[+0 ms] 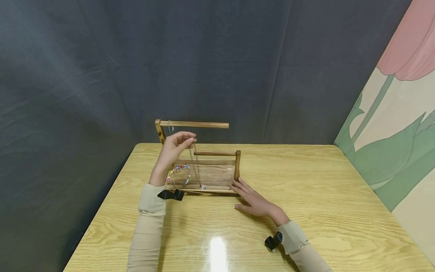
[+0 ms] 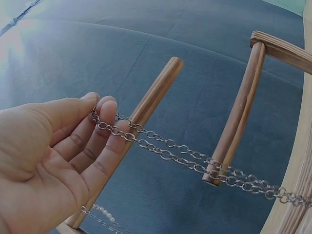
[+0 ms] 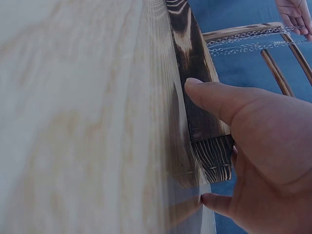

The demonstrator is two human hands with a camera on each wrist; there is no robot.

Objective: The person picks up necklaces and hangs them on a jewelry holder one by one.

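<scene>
A silver chain necklace (image 2: 165,154) hangs in a long loop from my left hand (image 1: 176,145), pinched between thumb and fingertips. In the head view its lower end, with a small pale pendant (image 1: 203,187), reaches the front of the tray of a wooden jewelry stand (image 1: 217,173). The left wrist view shows the chain crossing the free ends of the stand's upper bar (image 2: 158,90) and lower bar (image 2: 239,117). My right hand (image 1: 253,200), fingers extended, rests against the stand's front right corner; its thumb overlaps the dark-grained front board (image 3: 197,107) in the right wrist view.
A colorful beaded bracelet (image 1: 179,168) sits at the left of the tray. Another chain with pale beads (image 2: 103,213) hangs on the upper bar near its left post (image 1: 159,130). The wooden table (image 1: 306,177) meets a dark curtain (image 1: 217,75) behind.
</scene>
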